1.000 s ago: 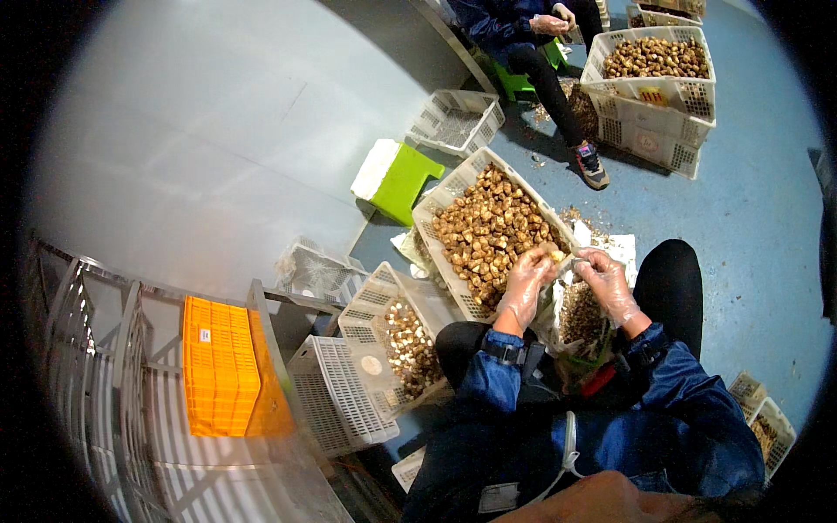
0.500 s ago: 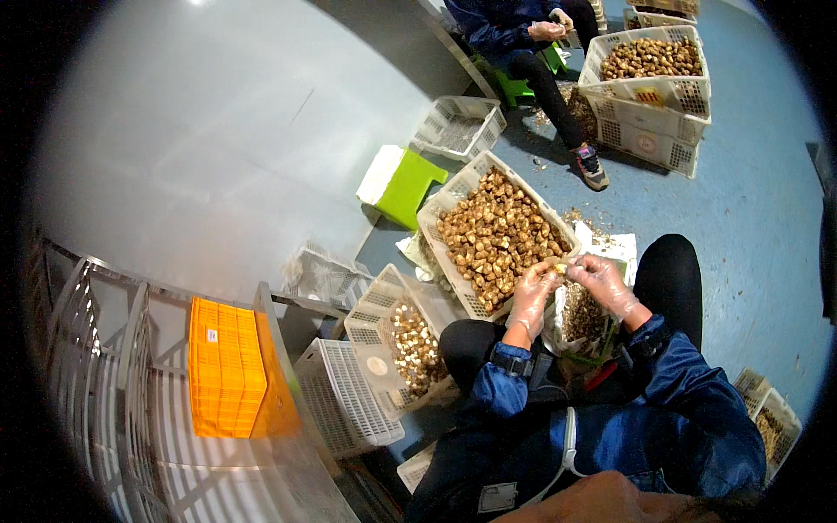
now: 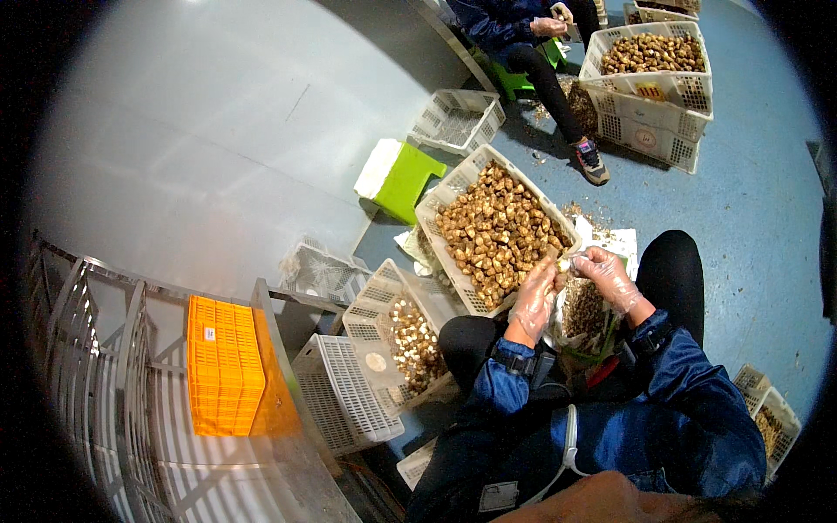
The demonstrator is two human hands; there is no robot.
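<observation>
My left hand (image 3: 534,307), in a clear glove, pinches a small pale tuber-like piece (image 3: 563,262) between its fingertips. My right hand (image 3: 609,281), gloved the same way, is closed against the other side of that piece; whatever its fingers hold is hidden. Just beyond my hands stands a white crate (image 3: 455,261) heaped with small brown roundish tubers (image 3: 499,228). Below my hands, between my knees, a container holds brown scraps (image 3: 582,309). To the left, another white crate (image 3: 364,329) contains pieces (image 3: 413,342) with whitish cut faces.
A green stool (image 3: 403,181) and a shallow white crate (image 3: 457,120) stand beyond the full crate. A co-worker (image 3: 514,39) sits at the top near stacked crates (image 3: 649,109). An orange crate (image 3: 228,366) rests on a metal rack at left. More crates (image 3: 767,414) stand at lower right.
My hands have shifted slightly around the small piece, and more of its pale surface shows. The left hand is turned a little and has its fingers more raised.
</observation>
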